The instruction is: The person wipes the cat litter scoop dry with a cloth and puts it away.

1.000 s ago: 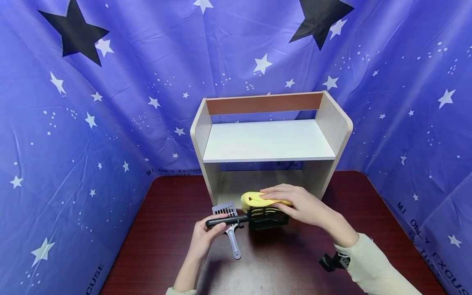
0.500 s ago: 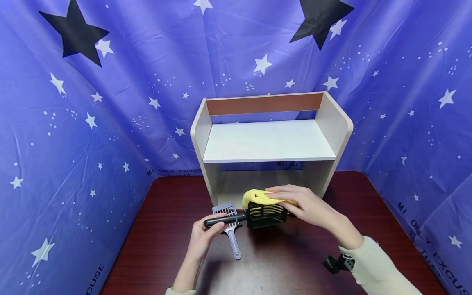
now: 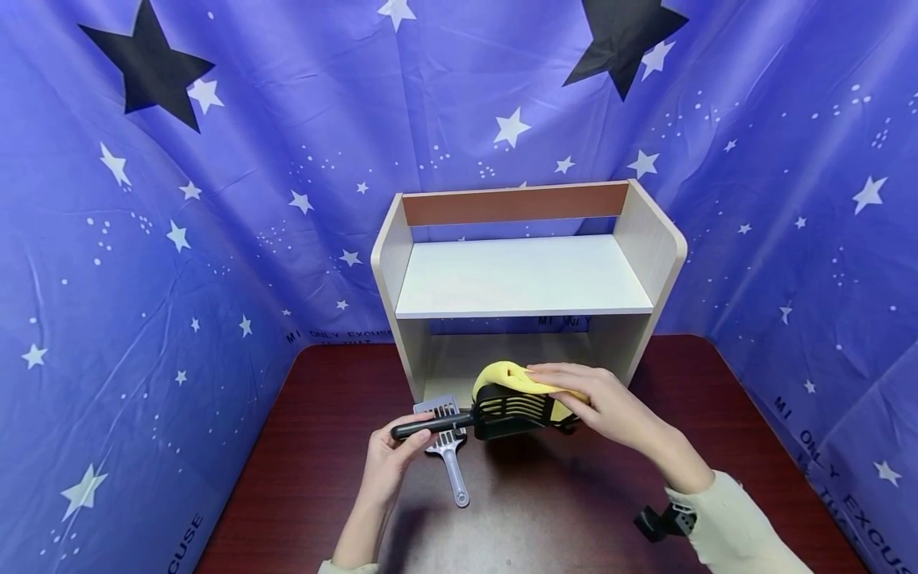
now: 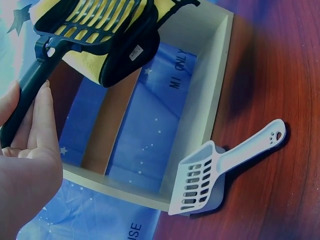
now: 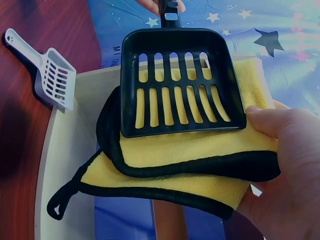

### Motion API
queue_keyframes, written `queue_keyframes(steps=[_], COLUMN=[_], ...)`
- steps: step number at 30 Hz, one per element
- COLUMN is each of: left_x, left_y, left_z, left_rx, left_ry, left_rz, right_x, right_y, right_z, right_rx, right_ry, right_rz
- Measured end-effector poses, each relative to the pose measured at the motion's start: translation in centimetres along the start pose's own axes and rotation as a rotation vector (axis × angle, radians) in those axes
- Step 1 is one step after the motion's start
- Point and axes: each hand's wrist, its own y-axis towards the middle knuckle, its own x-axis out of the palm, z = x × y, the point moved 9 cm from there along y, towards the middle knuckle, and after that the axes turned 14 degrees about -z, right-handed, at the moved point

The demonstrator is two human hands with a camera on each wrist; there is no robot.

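My left hand grips the handle of a black slotted litter scoop, held up over the table in front of the shelf. In my right hand is a folded yellow cloth with black edging and a hanging loop. The cloth lies against the back of the scoop head, its yellow showing through the slots. In the right wrist view, the thumb is at the scoop's side edge with cloth under it; the other fingers are mostly hidden behind the cloth. A pale grey litter scoop lies on the table, below the black scoop's handle.
A pale wooden shelf unit with a white middle board stands at the back of the dark red table. Blue star-printed curtains surround the table. The grey scoop's head lies by the shelf's front left corner.
The black scoop has shifted slightly left and up, its head tilting a little. My right hand has slid the cloth rightward along its back. The grey scoop has stayed put.
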Motion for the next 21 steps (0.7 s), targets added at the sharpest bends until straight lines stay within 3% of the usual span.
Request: queue_keyframes(steps=[9, 21], left_x=[-0.3, -0.3], left_y=[0.0, 0.2], left_z=[0.2, 0.6], left_rx=[0.006, 0.073], left_ry=[0.011, -0.030], left_rz=[0.016, -0.008], right_x=[-0.2, -0.1], right_y=[-0.9, -2.5], right_z=[0.6, 1.8], right_rx=[-0.017, 0.081], right_ry=[0.035, 0.120], right_rz=[0.092, 0.134])
